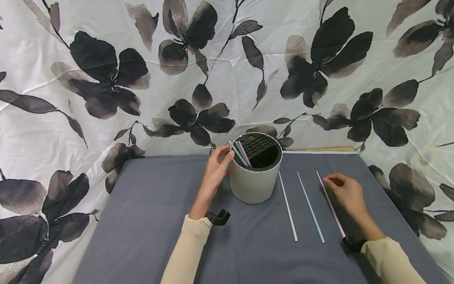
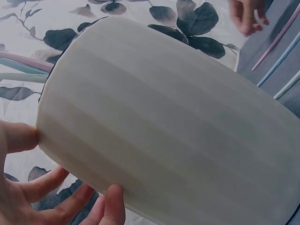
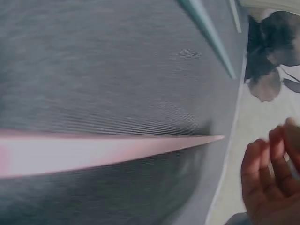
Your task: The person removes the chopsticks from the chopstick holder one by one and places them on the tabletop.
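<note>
A whitish round pen holder (image 1: 255, 185) with a black slotted top (image 1: 260, 152) stands upright near the table's back edge. Pink, blue and pale green thin sticks (image 2: 23, 68) lean out of its top. My left hand (image 1: 217, 167) holds the holder's left side, thumb (image 2: 21, 137) at the rim and fingertips against the wall. Right of the holder lie a whitish stick (image 1: 288, 207), a blue stick (image 1: 310, 207) and a pink stick (image 1: 330, 205), roughly side by side. My right hand (image 1: 345, 193) hovers beside the pink stick's far end, fingers loosely bent and holding nothing.
A grey cloth (image 1: 152, 221) covers the table. White floral fabric (image 1: 227, 86) hangs behind it and down both sides. Something flat and yellow-edged (image 1: 322, 150) lies along the back edge. Dark bands (image 1: 219, 217) sit on both wrists.
</note>
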Demonstrator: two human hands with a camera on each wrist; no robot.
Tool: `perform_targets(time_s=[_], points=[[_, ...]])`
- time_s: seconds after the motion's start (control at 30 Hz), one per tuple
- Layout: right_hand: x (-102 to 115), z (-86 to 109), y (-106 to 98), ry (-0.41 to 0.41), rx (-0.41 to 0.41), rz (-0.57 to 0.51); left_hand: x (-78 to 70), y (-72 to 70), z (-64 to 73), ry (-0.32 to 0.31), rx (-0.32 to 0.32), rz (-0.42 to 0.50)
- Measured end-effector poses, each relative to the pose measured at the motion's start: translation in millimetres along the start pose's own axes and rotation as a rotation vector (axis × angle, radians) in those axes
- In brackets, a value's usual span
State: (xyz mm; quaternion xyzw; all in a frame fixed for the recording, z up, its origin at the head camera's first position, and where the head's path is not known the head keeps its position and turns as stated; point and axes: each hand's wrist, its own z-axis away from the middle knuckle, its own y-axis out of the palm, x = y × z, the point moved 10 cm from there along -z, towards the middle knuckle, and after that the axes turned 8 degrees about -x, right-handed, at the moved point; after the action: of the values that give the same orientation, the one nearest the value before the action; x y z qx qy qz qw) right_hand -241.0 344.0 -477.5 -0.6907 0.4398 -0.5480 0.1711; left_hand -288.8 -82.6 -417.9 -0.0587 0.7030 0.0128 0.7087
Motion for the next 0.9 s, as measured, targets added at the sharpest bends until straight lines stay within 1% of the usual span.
perform_targets(time_s=[0.17,0.3,0.43,0.67,0.8,0.9], points=[[30.3,-5.2,-5.7,-0.040,-0.037,-0.116,-0.6,0.5,-0.2,-0.001,0.001,-0.002],[66.3,-2.0,-8.0,-0.101,-0.044,-0.217,0.0,0.5,0.0,-0.008,0.002,0.001],[109.3,1.9,-13.4,-0.213,-0.055,-0.306,0.9,0.4,0.7,-0.013,0.003,0.003],[181.8,8.8,-23.8,-0.441,-0.070,-0.457,0.3,-0.2,2.0,-0.005,0.000,0.006],[216.6,14.0,-20.8,-0.559,-0.054,-0.486,0.1,-0.3,3.1,-0.009,-0.002,0.004],[240.1,18.1,-14.0,-0.642,-0.022,-0.470,0.5,0.1,4.0,-0.015,-0.001,0.003]])
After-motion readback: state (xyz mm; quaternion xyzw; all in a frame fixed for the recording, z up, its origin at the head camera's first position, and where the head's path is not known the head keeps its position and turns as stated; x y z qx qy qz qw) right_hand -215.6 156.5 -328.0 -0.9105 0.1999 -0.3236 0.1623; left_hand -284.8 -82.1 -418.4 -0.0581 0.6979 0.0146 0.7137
